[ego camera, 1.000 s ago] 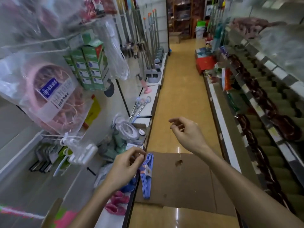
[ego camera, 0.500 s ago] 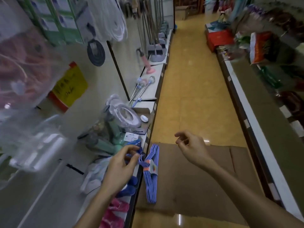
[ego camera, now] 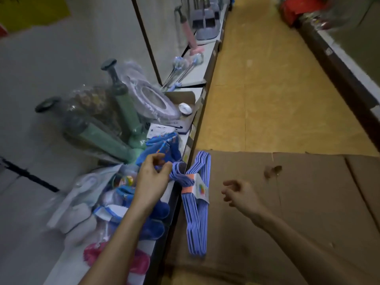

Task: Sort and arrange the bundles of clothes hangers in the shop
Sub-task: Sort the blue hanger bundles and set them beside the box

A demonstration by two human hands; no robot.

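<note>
- A shop aisle with a yellow-tan floor (ego camera: 255, 83) runs away from the camera between two low shelves.
- The left shelf (ego camera: 197, 73) is white with a grey back wall; the right shelf (ego camera: 337, 64) has a dark edge and is blurred.
- A flattened cardboard sheet (ego camera: 298, 212) lies on the floor at the near end of the aisle, its left edge against the left shelf's front.
- On the cardboard, near its far edge, is a small dark mark (ego camera: 272, 171).
- A bundle of purple hangers (ego camera: 197, 212) hangs at the shelf's front edge, over the cardboard's left side, bound with an orange band and a white label (ego camera: 201, 189).
- The left hand (ego camera: 152, 182) is over the shelf edge, its fingers (ego camera: 164, 169) pinching the hooks at the top of the bundle.
- The right hand (ego camera: 240, 194) hovers over the cardboard, just right of the bundle, touching nothing; its fingers are loosely curled and released.
- Behind the left hand, two green pumps (ego camera: 107, 140) with dark handles lean in clear wrap.
- A clear bag (ego camera: 148, 95) beside them holds a pale ring-shaped item.
- A small open carton (ego camera: 183, 99) at the shelf edge holds a white round thing (ego camera: 185, 109).
- Blue packets (ego camera: 162, 149) lie under and beyond the left hand; pink items (ego camera: 92, 254) lie nearer the camera.
- Farther along the shelf are metal-handled brushes (ego camera: 185, 66), a pink handle (ego camera: 189, 36) and grey dustpans (ego camera: 205, 27).
- A red box (ego camera: 296, 7) stands at the far right, blurred.
</note>
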